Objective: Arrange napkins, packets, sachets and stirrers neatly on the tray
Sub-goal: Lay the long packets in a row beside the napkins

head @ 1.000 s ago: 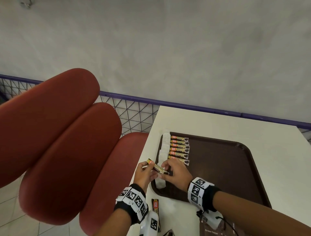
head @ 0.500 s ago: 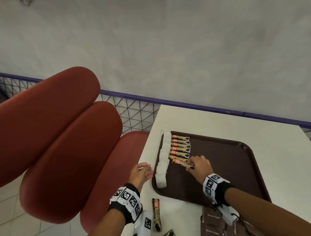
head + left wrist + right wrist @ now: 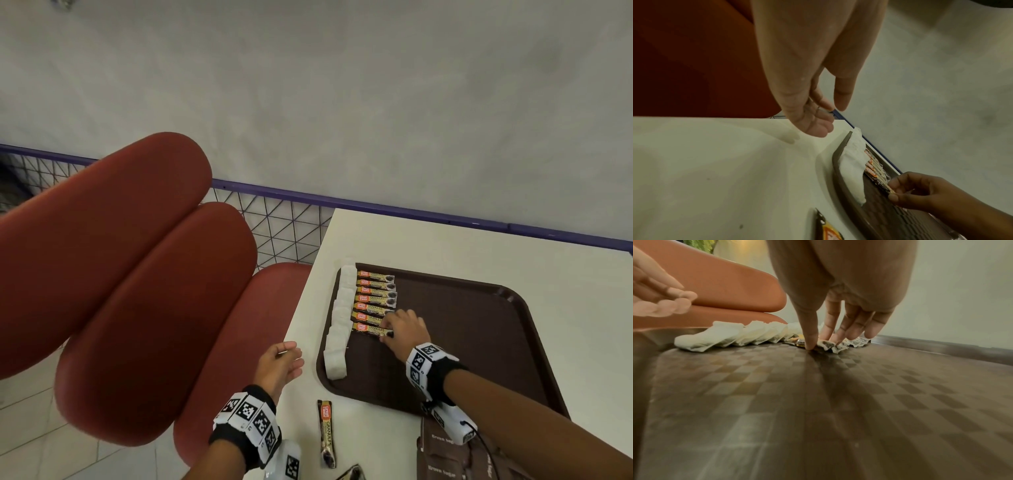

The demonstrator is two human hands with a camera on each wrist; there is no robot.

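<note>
A dark brown tray [image 3: 479,346] lies on the white table [image 3: 428,240]. White folded napkins [image 3: 339,318] overlap in a column along its left rim. Beside them lies a row of several coffee sachets [image 3: 376,291]. My right hand [image 3: 388,334] pinches the right end of the nearest sachet [image 3: 366,328], which lies flat at the row's near end; the left wrist view shows thumb and forefinger [image 3: 894,183] on that end. My left hand [image 3: 281,359] hovers at the table's left edge with relaxed fingers, holding nothing. One more sachet [image 3: 327,431] lies on the table before the tray.
Brown sugar packets [image 3: 442,452] lie at the table's near edge under my right forearm. A red padded bench [image 3: 120,274] stands to the left, and a purple rail with wire mesh [image 3: 281,233] runs behind. The tray's middle and right side [image 3: 818,402] are bare.
Both hands held a sachet at the tray's left rim. The left hand let go and drew back; the right hand carried the sachet to the row's near end and laid it down.
</note>
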